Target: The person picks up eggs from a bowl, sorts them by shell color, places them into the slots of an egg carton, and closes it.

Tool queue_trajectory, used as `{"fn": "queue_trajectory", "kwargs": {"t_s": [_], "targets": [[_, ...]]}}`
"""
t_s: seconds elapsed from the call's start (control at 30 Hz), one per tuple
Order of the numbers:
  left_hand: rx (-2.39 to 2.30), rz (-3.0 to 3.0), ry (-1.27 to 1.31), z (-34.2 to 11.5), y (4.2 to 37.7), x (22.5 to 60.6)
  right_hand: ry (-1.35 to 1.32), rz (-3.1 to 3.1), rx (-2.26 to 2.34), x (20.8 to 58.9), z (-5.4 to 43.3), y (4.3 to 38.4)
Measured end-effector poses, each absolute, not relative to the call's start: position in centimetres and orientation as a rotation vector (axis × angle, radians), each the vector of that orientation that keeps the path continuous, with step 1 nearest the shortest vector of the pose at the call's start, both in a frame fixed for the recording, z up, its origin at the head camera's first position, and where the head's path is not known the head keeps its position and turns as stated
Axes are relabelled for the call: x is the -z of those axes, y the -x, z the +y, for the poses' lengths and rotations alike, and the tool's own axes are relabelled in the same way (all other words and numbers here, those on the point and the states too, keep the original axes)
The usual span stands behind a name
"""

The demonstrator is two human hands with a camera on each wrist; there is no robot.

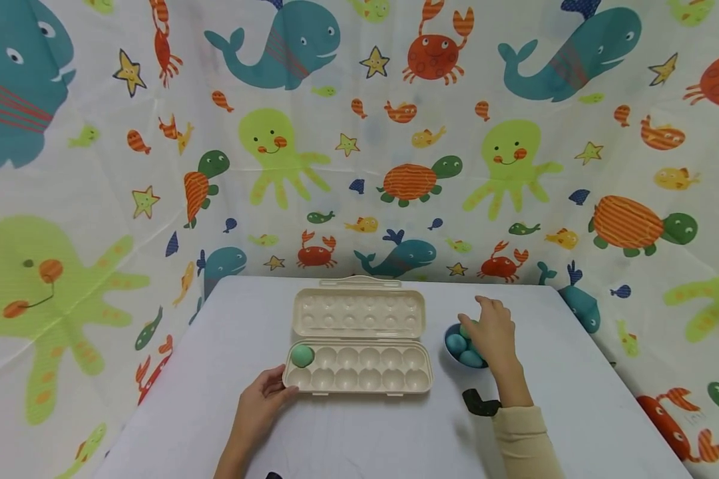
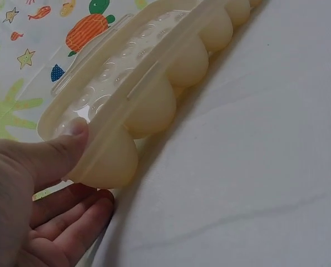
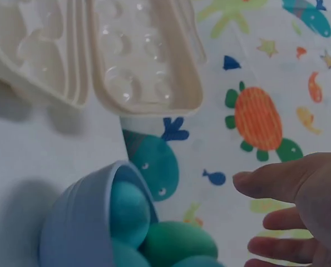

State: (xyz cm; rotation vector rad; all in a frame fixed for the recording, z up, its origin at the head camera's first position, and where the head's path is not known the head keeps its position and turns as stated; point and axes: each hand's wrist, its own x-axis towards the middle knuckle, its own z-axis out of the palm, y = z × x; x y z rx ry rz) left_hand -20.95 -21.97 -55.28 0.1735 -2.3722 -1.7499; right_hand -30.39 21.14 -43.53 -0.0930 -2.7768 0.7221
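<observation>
An opened cream egg carton (image 1: pixel 370 380) lies on the table, its lid (image 1: pixel 359 313) folded back to the far side. One green egg (image 1: pixel 302 356) sits in the back-left cup. My left hand (image 1: pixel 265 401) grips the carton's left end, thumb (image 2: pixel 70 142) on the rim and fingers curled under it. To the carton's right stands a blue bowl (image 3: pixel 70 217) holding several blue and green eggs, among them a blue egg (image 1: pixel 456 344) and a green egg (image 3: pixel 179 243). Over the bowl's right side hovers my right hand (image 1: pixel 492 332), fingers spread and holding nothing; it partly hides the eggs.
A white cloth covers the table (image 1: pixel 359 439). Behind and beside it hangs a curtain (image 1: pixel 347 159) printed with sea animals. A black wrist-camera piece (image 1: pixel 480 403) shows beside my right wrist.
</observation>
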Motion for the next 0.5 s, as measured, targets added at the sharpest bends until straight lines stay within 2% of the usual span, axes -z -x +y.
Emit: {"fn": "queue_trajectory", "kwargs": {"t_s": [0.5], "targets": [[1.675,-2.432,-0.184,-21.5,20.7,54.4,0.144,-2.968,-0.632,46.3,22.5,30.9]]}}
